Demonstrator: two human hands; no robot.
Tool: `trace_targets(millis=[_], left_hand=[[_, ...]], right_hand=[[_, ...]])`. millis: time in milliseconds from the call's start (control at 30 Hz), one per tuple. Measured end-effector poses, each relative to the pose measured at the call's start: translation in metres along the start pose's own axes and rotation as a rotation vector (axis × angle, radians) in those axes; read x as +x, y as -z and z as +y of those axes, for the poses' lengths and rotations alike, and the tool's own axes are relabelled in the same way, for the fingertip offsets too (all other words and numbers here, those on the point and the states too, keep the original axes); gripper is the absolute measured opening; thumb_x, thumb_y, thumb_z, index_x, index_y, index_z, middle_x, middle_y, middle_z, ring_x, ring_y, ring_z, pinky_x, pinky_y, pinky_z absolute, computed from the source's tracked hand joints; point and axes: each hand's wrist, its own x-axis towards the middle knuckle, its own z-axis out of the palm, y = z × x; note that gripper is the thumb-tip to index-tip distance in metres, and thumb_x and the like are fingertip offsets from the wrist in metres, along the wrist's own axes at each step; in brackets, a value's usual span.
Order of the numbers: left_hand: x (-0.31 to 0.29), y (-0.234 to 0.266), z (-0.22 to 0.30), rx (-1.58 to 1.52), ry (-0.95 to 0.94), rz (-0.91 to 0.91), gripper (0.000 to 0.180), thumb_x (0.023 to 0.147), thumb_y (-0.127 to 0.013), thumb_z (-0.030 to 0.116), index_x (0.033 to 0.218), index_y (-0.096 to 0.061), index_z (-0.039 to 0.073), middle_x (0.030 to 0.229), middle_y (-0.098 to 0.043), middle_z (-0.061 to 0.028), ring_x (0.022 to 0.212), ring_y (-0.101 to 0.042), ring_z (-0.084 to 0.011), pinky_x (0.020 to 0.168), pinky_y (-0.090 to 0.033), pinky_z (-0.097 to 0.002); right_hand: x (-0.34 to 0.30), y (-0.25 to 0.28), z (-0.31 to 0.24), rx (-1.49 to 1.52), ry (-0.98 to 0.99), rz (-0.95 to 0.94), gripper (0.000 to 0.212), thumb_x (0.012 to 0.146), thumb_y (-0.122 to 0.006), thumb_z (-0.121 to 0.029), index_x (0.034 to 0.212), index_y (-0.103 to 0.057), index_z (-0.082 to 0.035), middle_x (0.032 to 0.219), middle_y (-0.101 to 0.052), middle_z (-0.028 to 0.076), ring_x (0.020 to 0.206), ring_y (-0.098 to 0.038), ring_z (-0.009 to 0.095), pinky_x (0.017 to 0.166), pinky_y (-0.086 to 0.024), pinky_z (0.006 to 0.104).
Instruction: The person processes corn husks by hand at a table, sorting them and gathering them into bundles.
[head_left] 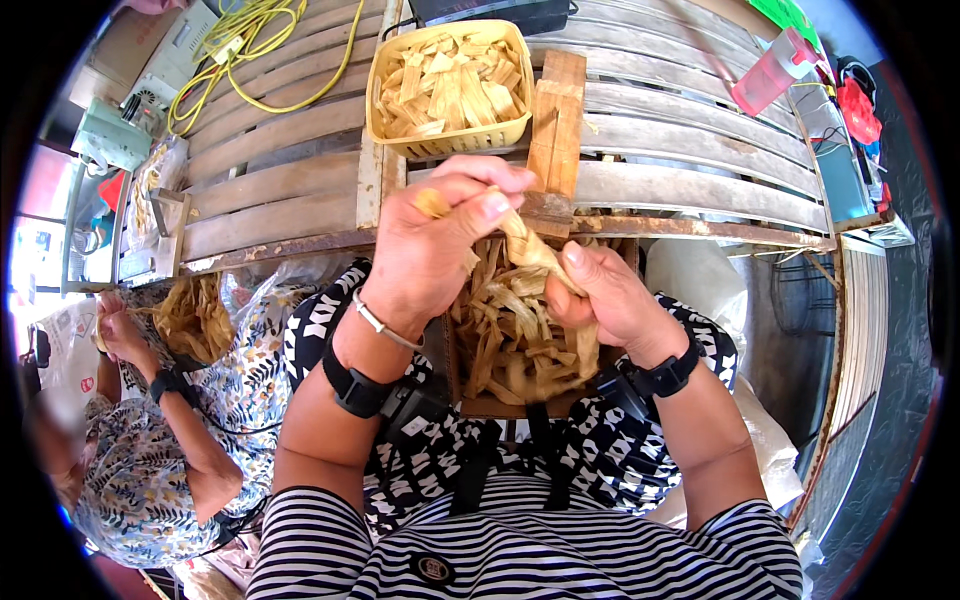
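A tan, leaf-like strip (527,245) is stretched, twisted and folded, between my two hands above my lap. My left hand (425,245) pinches its upper end between thumb and bent fingers, and a short yellowish end shows by the knuckles. Lower and to the right, my right hand (612,300) grips the other part with thumb and curled fingers. Below them a pile of loose tan strips (515,325) fills a cardboard box (500,408) on my lap. Just beyond my hands, on the slatted table, stands a yellow plastic basket (445,146) heaped with flat folded pieces (455,85).
A wooden block (556,130) lies right of the basket on the slatted table (680,185). Yellow cable (225,50) coils at the far left, and a pink jug (775,72) stands far right. At my left, another person's hand (120,332) is near tan strips (197,320).
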Motion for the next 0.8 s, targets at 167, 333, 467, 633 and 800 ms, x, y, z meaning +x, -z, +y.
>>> trace_targets(millis=[167, 333, 467, 633, 800], left_hand=[[0.004, -0.002, 0.007, 0.194, 0.274, 0.125, 0.016, 0.085, -0.063, 0.012, 0.094, -0.063, -0.001, 0.088, -0.063, -0.0069, 0.066, -0.058, -0.0110, 0.058, -0.048, -0.0216], [-0.001, -0.001, -0.004, 0.025, 0.644, -0.128, 0.020, 0.081, -0.066, 0.008, 0.097, -0.056, 0.003, 0.072, -0.060, -0.0047, 0.047, -0.050, -0.0075, 0.041, -0.037, -0.0188], [-0.006, 0.003, -0.010, 0.013, 0.554, -0.077, 0.011, 0.081, -0.064, 0.004, 0.085, -0.054, 0.005, 0.066, -0.057, -0.0026, 0.046, -0.046, -0.0057, 0.040, -0.034, -0.0184], [0.008, 0.004, -0.021, 0.117, 0.461, 0.090, 0.007, 0.085, -0.061, 0.006, 0.090, -0.056, 0.004, 0.068, -0.056, -0.0039, 0.048, -0.048, -0.0078, 0.044, -0.037, -0.0198], [0.034, 0.004, -0.052, 0.324, 0.437, 0.201, 0.017, 0.085, -0.061, 0.013, 0.098, -0.062, 0.002, 0.070, -0.058, -0.0022, 0.054, -0.052, -0.0096, 0.048, -0.041, -0.0214]], right_hand=[[0.005, 0.003, -0.001, 0.289, -0.033, -0.118, 0.050, 0.097, -0.034, -0.043, 0.068, -0.049, -0.006, 0.046, -0.026, -0.007, 0.039, -0.019, 0.005, 0.039, -0.016, 0.0220], [0.007, -0.005, -0.003, 0.247, -0.181, 0.010, 0.042, 0.095, -0.043, -0.041, 0.071, -0.050, -0.007, 0.046, -0.026, -0.007, 0.038, -0.020, 0.005, 0.038, -0.015, 0.0220], [0.003, 0.010, -0.008, 0.117, -0.133, 0.124, 0.035, 0.088, -0.060, -0.035, 0.070, -0.054, -0.006, 0.054, -0.038, -0.006, 0.042, -0.024, 0.003, 0.040, -0.017, 0.0209], [0.013, 0.028, -0.011, -0.285, 0.309, 0.412, 0.016, 0.085, -0.065, -0.015, 0.077, -0.059, -0.003, 0.070, -0.058, -0.005, 0.064, -0.048, 0.003, 0.058, -0.040, 0.0186], [0.039, 0.038, -0.021, -0.952, 0.446, 0.747, 0.019, 0.079, -0.069, -0.023, 0.081, -0.058, -0.007, 0.067, -0.061, 0.008, 0.061, -0.059, 0.018, 0.057, -0.046, 0.0295]])
